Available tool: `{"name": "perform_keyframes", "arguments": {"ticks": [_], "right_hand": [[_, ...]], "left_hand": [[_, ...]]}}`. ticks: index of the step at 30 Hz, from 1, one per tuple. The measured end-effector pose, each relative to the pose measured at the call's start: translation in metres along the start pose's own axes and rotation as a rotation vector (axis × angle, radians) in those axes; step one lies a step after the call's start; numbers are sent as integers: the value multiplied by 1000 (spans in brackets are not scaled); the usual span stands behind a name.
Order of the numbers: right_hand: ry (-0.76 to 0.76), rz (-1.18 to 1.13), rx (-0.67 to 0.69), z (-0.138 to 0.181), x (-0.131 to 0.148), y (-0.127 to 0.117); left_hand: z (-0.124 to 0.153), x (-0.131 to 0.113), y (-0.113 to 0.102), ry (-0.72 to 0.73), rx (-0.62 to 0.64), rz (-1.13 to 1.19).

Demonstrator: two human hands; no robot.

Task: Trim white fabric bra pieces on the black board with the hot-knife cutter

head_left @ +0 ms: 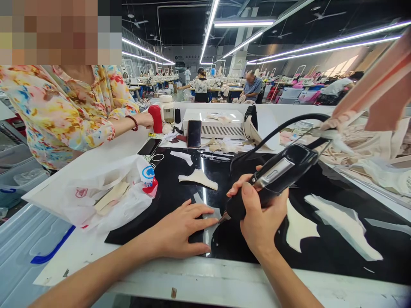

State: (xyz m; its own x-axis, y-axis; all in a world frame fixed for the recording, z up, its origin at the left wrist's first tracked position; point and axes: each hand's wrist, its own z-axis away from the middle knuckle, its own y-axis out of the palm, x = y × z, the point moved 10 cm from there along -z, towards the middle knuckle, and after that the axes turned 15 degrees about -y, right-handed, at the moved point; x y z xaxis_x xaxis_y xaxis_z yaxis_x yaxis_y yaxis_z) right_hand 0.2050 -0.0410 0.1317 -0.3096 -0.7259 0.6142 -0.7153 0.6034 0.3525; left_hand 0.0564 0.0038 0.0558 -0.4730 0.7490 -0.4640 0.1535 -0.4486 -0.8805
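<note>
My right hand (260,214) is wrapped round a black corded hand tool (276,175), its tip down on a thin translucent piece (210,229) lying on the glossy black mat (257,252). My left hand (183,229) lies flat with fingers spread, pressing that piece beside the tool tip. Cream fabric cut-outs lie on the mat: one (199,177) behind my hands, others (346,226) to the right.
A person in a flowered blouse (64,111) stands at the left, hand by a red bottle (157,119). White plastic bags (112,192), two phones (194,133), a white machine (213,122) and piled fabric (369,145) surround the mat. Other workers sit far behind.
</note>
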Motion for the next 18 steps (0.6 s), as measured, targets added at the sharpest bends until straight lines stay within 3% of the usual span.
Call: {"name": "perform_keyframes", "arguments": {"ticks": [18], "right_hand": [[50, -68, 35, 9, 4, 7]], "left_hand": [[1, 1, 1, 34, -21, 10]]}}
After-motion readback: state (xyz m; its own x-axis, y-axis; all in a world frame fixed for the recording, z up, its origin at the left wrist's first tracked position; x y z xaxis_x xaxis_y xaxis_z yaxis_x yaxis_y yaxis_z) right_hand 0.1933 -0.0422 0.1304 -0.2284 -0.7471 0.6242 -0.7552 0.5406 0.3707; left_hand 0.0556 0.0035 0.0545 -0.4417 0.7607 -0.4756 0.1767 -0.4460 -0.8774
